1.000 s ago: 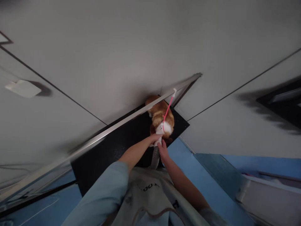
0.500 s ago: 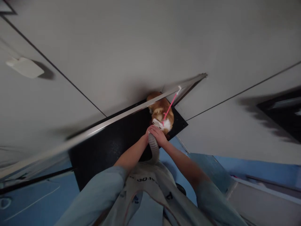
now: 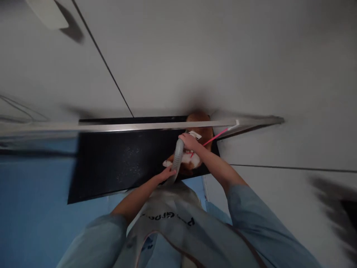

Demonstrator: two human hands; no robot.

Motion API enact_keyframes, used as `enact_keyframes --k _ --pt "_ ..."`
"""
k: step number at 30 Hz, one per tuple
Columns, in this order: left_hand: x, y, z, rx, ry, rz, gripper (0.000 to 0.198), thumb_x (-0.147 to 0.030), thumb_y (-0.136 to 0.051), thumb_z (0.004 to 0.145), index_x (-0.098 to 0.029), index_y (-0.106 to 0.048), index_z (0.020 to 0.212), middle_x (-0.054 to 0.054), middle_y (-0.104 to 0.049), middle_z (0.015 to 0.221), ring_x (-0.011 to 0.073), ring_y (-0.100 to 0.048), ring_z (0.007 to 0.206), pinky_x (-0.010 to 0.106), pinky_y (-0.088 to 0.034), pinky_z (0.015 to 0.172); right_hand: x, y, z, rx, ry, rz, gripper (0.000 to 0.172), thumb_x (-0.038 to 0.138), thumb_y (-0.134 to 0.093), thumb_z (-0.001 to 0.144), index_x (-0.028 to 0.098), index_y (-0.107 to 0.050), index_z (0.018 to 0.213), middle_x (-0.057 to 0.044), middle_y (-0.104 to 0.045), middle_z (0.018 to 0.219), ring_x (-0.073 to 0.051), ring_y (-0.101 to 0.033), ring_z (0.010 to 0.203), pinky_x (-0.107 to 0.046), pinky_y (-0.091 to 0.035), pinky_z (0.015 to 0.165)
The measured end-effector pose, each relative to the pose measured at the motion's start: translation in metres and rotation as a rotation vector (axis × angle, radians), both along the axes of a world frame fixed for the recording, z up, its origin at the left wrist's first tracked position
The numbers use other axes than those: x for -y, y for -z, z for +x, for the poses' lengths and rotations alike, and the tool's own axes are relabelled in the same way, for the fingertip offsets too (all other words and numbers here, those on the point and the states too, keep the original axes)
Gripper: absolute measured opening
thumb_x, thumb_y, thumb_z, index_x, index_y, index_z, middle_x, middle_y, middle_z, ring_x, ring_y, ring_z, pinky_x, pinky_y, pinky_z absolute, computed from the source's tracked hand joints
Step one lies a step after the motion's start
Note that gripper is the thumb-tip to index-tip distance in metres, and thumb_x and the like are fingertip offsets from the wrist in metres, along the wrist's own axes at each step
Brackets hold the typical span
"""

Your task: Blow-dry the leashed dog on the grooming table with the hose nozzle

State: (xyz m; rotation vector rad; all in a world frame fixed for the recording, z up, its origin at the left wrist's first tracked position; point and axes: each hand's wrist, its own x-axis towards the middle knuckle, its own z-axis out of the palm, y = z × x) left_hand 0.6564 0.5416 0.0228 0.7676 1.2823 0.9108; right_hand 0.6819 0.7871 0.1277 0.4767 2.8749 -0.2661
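A small brown and white dog point(image 3: 195, 158) stands at the right end of a black table point(image 3: 119, 160). A pink leash point(image 3: 216, 136) runs from its neck to a metal bar point(image 3: 134, 126) over the table. My right hand point(image 3: 189, 142) grips the upper end of a grey ribbed hose point(image 3: 177, 158), whose white nozzle point(image 3: 194, 134) is held against the dog. My left hand point(image 3: 167, 173) holds the same hose lower down, near the table's front edge. Much of the dog is hidden behind my hands and the bar.
Light grey floor tiles with dark seams surround the table. Blue flooring point(image 3: 33, 208) lies at the left and beneath me. A pale flat object point(image 3: 47, 13) lies on the floor at the top left. I wear a grey apron point(image 3: 173, 230) over light blue sleeves.
The view has swung, so the table and bar now lie level. My left hand has slid down the hose, away from my right hand, which stays at the nozzle on the dog.
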Motion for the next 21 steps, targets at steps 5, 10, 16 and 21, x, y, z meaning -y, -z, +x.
enact_keyframes --k 5,10,16,21 --pt "0.040 0.047 -0.001 -0.118 -0.391 -0.189 0.054 -0.043 -0.089 0.057 -0.018 -0.065 0.098 0.007 -0.074 0.095 0.0319 -0.071 0.103 0.043 -0.056 0.097 -0.030 0.002 -0.027 0.017 -0.100 -0.026 0.037 0.012 -0.072 0.085 0.014 -0.070 0.121 -0.016 -0.073 0.122 -0.031 -0.066 0.114 -0.039 -0.049 0.102" --pt "0.114 0.041 -0.037 -0.399 -0.584 -0.196 0.048 -0.056 -0.076 0.063 -0.021 -0.064 0.093 0.001 -0.068 0.081 0.0236 -0.067 0.081 0.032 -0.053 0.075 -0.024 0.005 -0.047 0.130 -0.238 -0.101 0.041 0.026 -0.080 0.085 0.020 -0.067 0.124 -0.008 -0.076 0.118 -0.026 -0.072 0.108 -0.033 -0.054 0.094" --pt "0.128 -0.007 -0.032 -0.645 -0.499 -0.238 0.048 -0.066 -0.064 0.076 -0.023 -0.067 0.097 0.005 -0.071 0.083 0.0275 -0.070 0.083 0.033 -0.048 0.074 -0.019 0.014 -0.074 0.245 -0.254 0.051 0.047 0.021 -0.076 0.088 0.012 -0.062 0.132 -0.019 -0.073 0.123 -0.031 -0.071 0.111 -0.039 -0.054 0.098" --pt "0.131 -0.015 -0.031 -0.618 -0.408 -0.249 0.049 -0.062 -0.065 0.080 -0.022 -0.069 0.108 0.008 -0.077 0.095 0.0307 -0.074 0.093 0.034 -0.051 0.079 -0.021 0.014 -0.068 0.326 -0.301 0.013 0.038 0.022 -0.081 0.084 0.017 -0.068 0.119 -0.013 -0.074 0.117 -0.026 -0.072 0.106 -0.033 -0.054 0.096"
